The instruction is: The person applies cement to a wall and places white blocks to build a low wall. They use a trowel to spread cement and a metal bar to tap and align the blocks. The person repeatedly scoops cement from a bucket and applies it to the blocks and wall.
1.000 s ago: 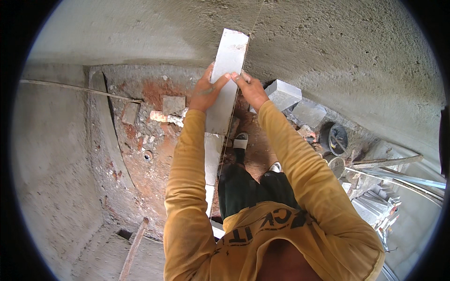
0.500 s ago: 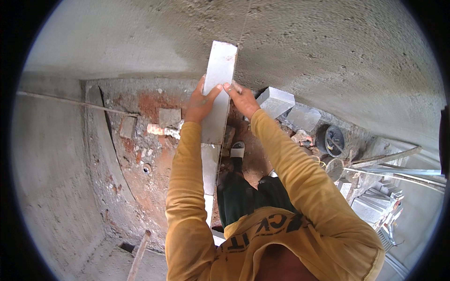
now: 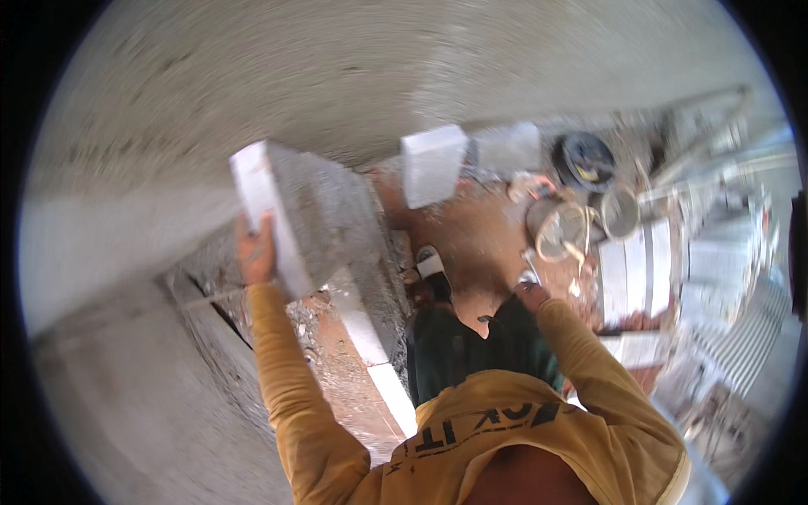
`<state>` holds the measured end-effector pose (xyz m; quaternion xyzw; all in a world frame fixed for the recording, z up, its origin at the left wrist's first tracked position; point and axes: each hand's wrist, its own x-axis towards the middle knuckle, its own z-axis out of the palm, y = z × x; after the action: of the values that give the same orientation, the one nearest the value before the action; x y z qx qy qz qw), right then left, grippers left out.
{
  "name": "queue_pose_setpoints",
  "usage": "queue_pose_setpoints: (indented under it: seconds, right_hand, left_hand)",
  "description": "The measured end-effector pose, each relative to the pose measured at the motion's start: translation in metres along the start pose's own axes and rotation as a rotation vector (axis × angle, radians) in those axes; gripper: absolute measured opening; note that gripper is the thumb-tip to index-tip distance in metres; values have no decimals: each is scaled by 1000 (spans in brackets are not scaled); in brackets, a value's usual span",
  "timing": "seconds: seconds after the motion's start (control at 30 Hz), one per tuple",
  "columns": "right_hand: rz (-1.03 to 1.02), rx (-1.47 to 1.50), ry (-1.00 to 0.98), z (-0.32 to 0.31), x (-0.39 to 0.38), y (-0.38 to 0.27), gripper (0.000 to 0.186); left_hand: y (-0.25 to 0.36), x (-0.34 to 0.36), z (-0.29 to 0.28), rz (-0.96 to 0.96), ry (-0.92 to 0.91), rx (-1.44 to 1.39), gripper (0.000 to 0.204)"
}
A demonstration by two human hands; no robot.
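My left hand [image 3: 255, 250] lies on the white top of a block [image 3: 278, 223] at the end of a low block wall, its fingers apart. The block's broad grey side [image 3: 324, 215] faces right, and its far end is close to the rendered wall. More white block tops [image 3: 393, 396] run from it toward me. My right hand [image 3: 531, 295] hangs low beside my right thigh, near a small pale object that I cannot make out. Its fingers are blurred and partly hidden.
A loose pale block [image 3: 433, 166] and a greyish block [image 3: 507, 148] stand by the rendered wall [image 3: 379, 67]. To the right are a black bucket [image 3: 585, 160], two pale buckets [image 3: 559, 231], several stacked white blocks [image 3: 635, 273] and corrugated sheets [image 3: 749, 328]. Reddish soil [image 3: 480, 231] covers the floor.
My right hand has left the block and dropped to beside my thigh. My left hand stays on the block. The view has turned to the right.
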<state>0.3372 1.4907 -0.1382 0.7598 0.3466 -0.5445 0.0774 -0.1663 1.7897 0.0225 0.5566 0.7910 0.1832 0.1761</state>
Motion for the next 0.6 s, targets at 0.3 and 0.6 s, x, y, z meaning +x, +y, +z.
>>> queue_pose_setpoints:
  seconds: [0.3, 0.6]
  right_hand:
    - [509, 346, 299, -7, 0, 248, 65]
    - [537, 330, 295, 85, 221, 385, 44]
  left_hand:
    - [104, -171, 137, 504, -279, -124, 34]
    - [25, -427, 338, 604, -980, 472, 39]
